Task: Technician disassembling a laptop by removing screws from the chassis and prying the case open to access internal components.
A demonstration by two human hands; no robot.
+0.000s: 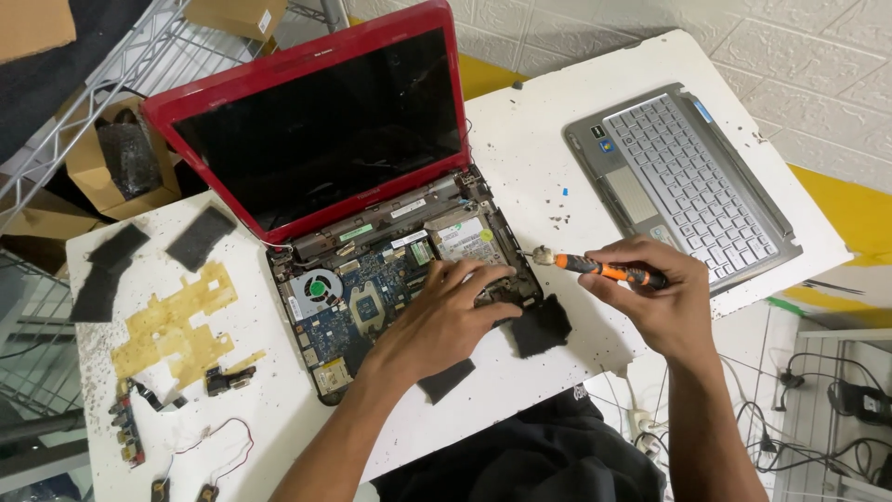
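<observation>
On the left part of the white counter [520, 139] lie the removed pieces, kept away from the work: dark grey foam pads [200, 237], a patch of yellow sticky residue [177, 325], a narrow circuit strip with connectors [127, 432] and small speakers on thin red wires [218, 446]. In the middle stands the red laptop with its black screen tilted back [321, 125], so the uncovered blue-green motherboard [372, 288] with the round cooling fan [318, 288] is free to reach from above. The left hand [455, 311] lies flat and open on the right side of the board, fingers spread, pressing near the silver hard drive [462, 239], probably to keep the base steady. The right hand [650, 297] is closed around an orange and black screwdriver [595, 268], held almost level with its tip just beside the laptop's right edge. Farther right a silver laptop base with a pale keyboard [688, 186] rests aside, well apart.
</observation>
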